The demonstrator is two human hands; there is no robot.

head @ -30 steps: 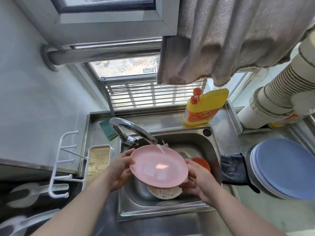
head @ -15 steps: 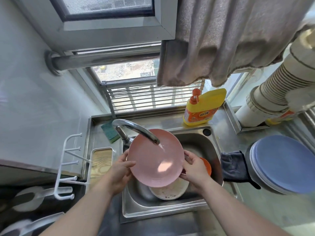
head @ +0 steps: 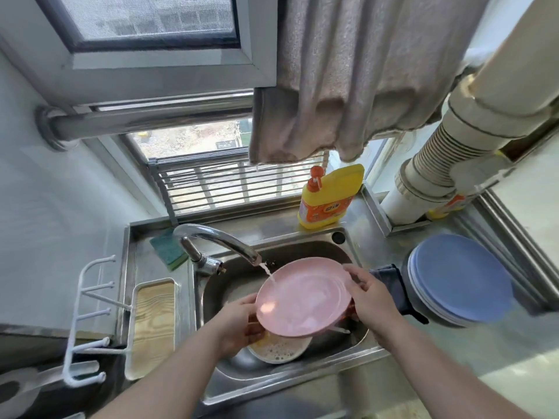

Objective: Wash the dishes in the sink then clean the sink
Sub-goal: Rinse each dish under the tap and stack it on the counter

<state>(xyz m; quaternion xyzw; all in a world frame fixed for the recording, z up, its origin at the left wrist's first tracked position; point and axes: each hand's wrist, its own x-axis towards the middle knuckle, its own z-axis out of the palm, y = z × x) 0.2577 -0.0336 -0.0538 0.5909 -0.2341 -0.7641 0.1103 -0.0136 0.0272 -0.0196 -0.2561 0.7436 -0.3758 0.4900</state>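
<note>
Over the sink (head: 272, 385), the left hand (head: 239, 323) grips the pink plate (head: 304, 297) at its lower-left rim while the right hand (head: 370, 299) pinches the right rim. It is tilted under the faucet (head: 223, 241) stream, and the blue plates (head: 459, 279) lie nearer the right hand, the likelier carrier.

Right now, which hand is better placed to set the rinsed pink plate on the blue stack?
Right, probably. The right hand grips the pink plate at its right rim, on the side nearest the blue plates on the counter. The left hand holds the opposite edge, over the sink.
</note>
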